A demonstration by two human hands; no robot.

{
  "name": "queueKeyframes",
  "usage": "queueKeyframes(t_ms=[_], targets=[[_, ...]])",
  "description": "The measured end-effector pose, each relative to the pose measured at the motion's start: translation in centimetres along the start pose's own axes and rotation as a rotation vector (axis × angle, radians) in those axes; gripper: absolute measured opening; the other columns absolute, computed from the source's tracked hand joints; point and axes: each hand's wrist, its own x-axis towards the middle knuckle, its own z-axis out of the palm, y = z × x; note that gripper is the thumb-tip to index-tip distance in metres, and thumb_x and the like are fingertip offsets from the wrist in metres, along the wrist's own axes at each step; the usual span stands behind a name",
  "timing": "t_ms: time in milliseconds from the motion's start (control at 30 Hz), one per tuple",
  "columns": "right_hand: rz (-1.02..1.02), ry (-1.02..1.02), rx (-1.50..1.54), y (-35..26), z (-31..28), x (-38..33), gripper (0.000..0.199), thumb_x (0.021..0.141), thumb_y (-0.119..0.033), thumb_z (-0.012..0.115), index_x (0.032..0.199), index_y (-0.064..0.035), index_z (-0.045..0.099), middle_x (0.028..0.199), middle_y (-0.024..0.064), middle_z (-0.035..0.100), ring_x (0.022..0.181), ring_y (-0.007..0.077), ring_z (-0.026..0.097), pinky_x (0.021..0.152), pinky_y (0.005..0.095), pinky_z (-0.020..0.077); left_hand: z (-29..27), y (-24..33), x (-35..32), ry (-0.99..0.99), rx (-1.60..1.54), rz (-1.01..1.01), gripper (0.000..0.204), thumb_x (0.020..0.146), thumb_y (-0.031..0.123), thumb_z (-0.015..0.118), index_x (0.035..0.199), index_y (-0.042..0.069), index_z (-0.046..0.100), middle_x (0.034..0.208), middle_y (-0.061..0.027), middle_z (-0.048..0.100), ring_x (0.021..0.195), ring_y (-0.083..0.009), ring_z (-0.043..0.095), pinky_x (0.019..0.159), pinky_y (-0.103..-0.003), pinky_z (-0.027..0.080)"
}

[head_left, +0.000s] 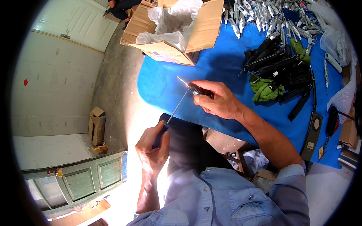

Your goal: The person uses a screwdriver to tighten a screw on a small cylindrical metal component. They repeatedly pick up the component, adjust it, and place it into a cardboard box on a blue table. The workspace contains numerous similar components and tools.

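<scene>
My left hand [149, 148] is closed around the blue handle of a screwdriver [177, 108]. The long thin shaft slants up and to the right, its end meeting a small dark device [195, 89] with a thin metal tip. Thumb and fingers of my right hand [222, 101] pinch this device over the near left part of the blue table [160, 81]; its exact kind cannot be made out. My fingers hide part of its body.
An open cardboard box [166, 51] with plastic lining stands at the table's far left. Black tool-like parts [269, 60] and a green cloth [262, 88] lie to the right, below a heap of slim grey instruments [260, 15]. Further right is a long grey bar [312, 135].
</scene>
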Motion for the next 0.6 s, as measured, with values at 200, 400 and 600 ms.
queueKeyframes(t_ms=[200, 400, 600], targets=[[-0.062, 0.024, -0.097, 0.1, 0.2, -0.1, 0.044, 0.094, -0.011, 0.059, 0.136, 0.0041, 0.06, 0.077, -0.0012, 0.058, 0.064, 0.006, 0.052, 0.056, 0.0253, 0.0454, -0.2, 0.1, 0.0, 0.008, 0.066, 0.062, 0.031, 0.089, 0.001, 0.077, 0.12, 0.002, 0.074, 0.099, -0.0121, 0.075, 0.085, -0.016, 0.07, 0.074, -0.029, 0.055], [-0.005, 0.04, -0.128, 0.1, 0.1, -0.2, 0.043, 0.093, -0.01, 0.06, 0.134, 0.0042, 0.061, 0.078, 0.001, 0.057, 0.069, 0.0078, 0.052, 0.061, 0.0272, 0.0469, -0.1, 0.5, -0.1, 0.055, 0.314, 0.221, 0.037, 0.082, -0.003, 0.082, 0.116, 0.01, 0.076, 0.102, -0.0128, 0.074, 0.087, -0.0247, 0.075, 0.075, -0.036, 0.06], [-0.109, 0.065, -0.217, 0.0, 0.4, -0.2, 0.043, 0.092, -0.01, 0.06, 0.133, 0.0052, 0.061, 0.078, 0.0017, 0.057, 0.069, 0.0086, 0.051, 0.062, 0.0282, 0.047, -0.5, 0.9, -0.2, 0.049, 0.462, 0.364, 0.04, 0.079, -0.007, 0.081, 0.113, 0.013, 0.077, 0.103, -0.0069, 0.073, 0.083, -0.0243, 0.07, 0.072, -0.034, 0.058]])
